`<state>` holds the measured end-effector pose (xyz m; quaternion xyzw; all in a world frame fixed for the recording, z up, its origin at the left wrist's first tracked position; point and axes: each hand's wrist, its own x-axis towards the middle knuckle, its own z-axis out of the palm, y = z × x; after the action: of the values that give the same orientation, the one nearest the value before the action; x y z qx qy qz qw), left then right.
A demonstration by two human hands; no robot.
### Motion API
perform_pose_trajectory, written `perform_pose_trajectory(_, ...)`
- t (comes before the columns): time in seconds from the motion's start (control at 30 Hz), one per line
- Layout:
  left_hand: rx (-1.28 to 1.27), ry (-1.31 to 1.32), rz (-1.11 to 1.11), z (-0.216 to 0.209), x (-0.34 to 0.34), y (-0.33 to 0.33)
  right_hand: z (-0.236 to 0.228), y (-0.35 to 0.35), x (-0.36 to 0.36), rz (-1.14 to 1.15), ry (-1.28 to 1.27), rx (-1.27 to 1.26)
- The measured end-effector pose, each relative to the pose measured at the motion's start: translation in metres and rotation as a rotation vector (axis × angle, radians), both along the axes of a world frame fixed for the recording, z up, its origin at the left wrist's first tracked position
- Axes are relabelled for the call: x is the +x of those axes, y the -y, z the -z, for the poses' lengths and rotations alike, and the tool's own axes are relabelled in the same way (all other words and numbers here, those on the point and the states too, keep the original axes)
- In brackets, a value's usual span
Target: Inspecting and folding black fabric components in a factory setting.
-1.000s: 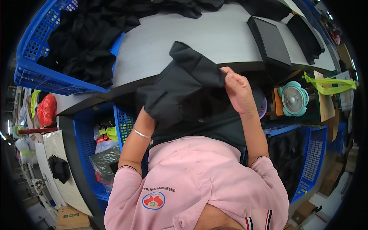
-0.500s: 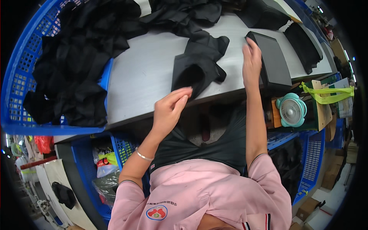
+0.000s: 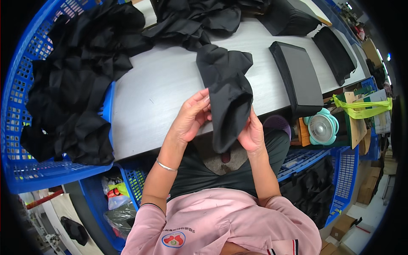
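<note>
A black cloth tube (image 3: 227,106) hangs over the table's near edge, its open mouth facing me and its far end lying on the tabletop. My left hand (image 3: 192,115) is closed at its left edge, fingertips partly behind the fabric. At the mouth's right rim, my right hand (image 3: 253,134) pinches the cloth, with some fingers hidden behind it. To the right of the tube, a stack of flat dark grey pieces (image 3: 297,74) rests on the table.
A blue crate (image 3: 59,176) heaped with black cloth (image 3: 76,85) stands at left. More black cloth (image 3: 199,21) and folded black stacks (image 3: 335,53) lie toward the back of the grey table (image 3: 148,102). A small teal fan (image 3: 322,126) sits at right.
My right hand has come left from the grey stack to the cloth tube. The tube's mouth has been drawn toward me past the table edge, now between both hands.
</note>
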<state>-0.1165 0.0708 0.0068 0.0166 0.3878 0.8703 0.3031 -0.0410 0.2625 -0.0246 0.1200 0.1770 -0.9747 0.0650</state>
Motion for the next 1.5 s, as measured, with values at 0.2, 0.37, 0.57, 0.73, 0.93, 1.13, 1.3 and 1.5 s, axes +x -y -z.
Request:
perform_pose_trajectory(0.2, 0.334, 0.229, 0.113, 0.02, 0.006, -0.014, -0.011, -0.003, -0.007, -0.02, 0.033, 0.257)
perform_pose_trajectory(0.37, 0.347, 0.13, 0.067, 0.025, 0.01, -0.011, -0.016, -0.007, -0.01, 0.066, -0.064, 0.375)
perform_pose_trajectory(0.57, 0.366, 0.043, 0.008, 0.017, 0.011, -0.001, -0.003, -0.025, -0.015, -0.176, -0.065, -0.061)
perform_pose_trajectory(0.73, 0.285, -0.037, -0.109, 0.018, 0.009, 0.0, -0.006, -0.012, -0.03, -0.186, -0.003, -0.126)
perform_pose_trajectory(0.93, -0.162, -0.263, -0.415, 0.011, 0.003, 0.006, -0.018, 0.024, -0.043, -0.003, -0.063, 0.507)
perform_pose_trajectory(1.13, -0.687, -0.613, -0.857, 0.004, 0.009, 0.011, -0.028, 0.012, -0.041, 0.454, -0.088, 1.653)
perform_pose_trajectory(1.3, -0.628, -0.546, -0.724, 0.008, 0.032, 0.003, -0.038, 0.017, -0.012, 0.02, -0.174, 0.886)
perform_pose_trajectory(1.5, -0.928, -0.641, -0.837, -0.004, 0.013, 0.012, -0.03, 0.009, -0.026, 0.417, 0.034, 1.842)
